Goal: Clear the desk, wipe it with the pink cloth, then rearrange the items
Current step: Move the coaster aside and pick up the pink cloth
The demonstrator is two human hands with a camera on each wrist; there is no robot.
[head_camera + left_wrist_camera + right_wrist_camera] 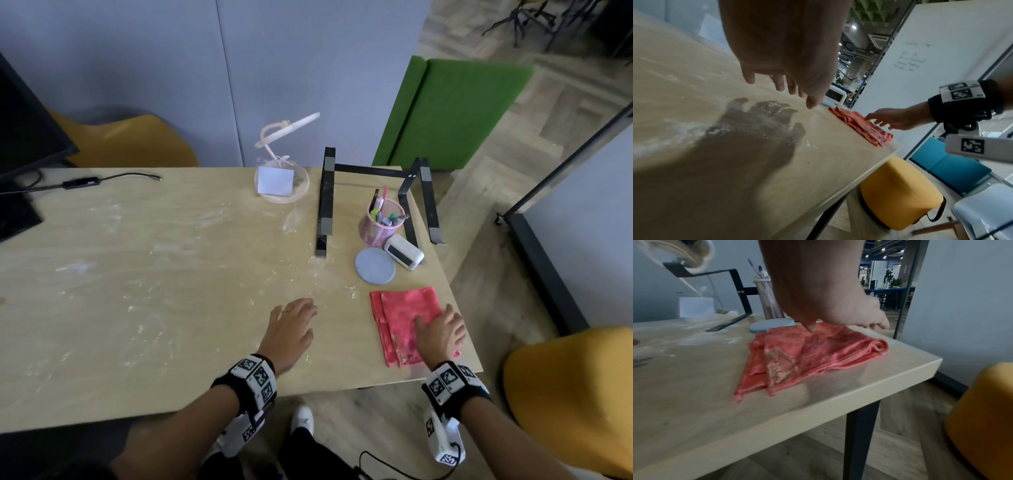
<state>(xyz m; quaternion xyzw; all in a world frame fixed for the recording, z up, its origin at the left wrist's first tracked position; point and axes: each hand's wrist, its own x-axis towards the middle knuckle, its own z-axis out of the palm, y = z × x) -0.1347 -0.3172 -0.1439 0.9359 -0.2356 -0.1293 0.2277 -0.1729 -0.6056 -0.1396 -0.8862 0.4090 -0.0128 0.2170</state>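
Observation:
A folded pink cloth [399, 308] [807, 353] lies near the desk's [154, 291] front right corner, with white residue on one flap. My right hand [440, 330] [838, 313] is over the cloth's right part with fingers spread, its thumb tip touching the fabric; it grips nothing. Left of the cloth, my left hand [293, 323] [777, 78] hovers just above the dusty desk, fingers straight and empty, casting a shadow. In the left wrist view the cloth [859, 128] lies under the right hand [888, 119].
Behind the cloth are a grey-blue round coaster [375, 265], a white clock [404, 251], a pink mesh pen holder [380, 224], a black laptop stand [323, 198] and a pink lamp [281, 185]. A monitor [24, 144] and cable sit far left. Yellow stool [575, 394] at right.

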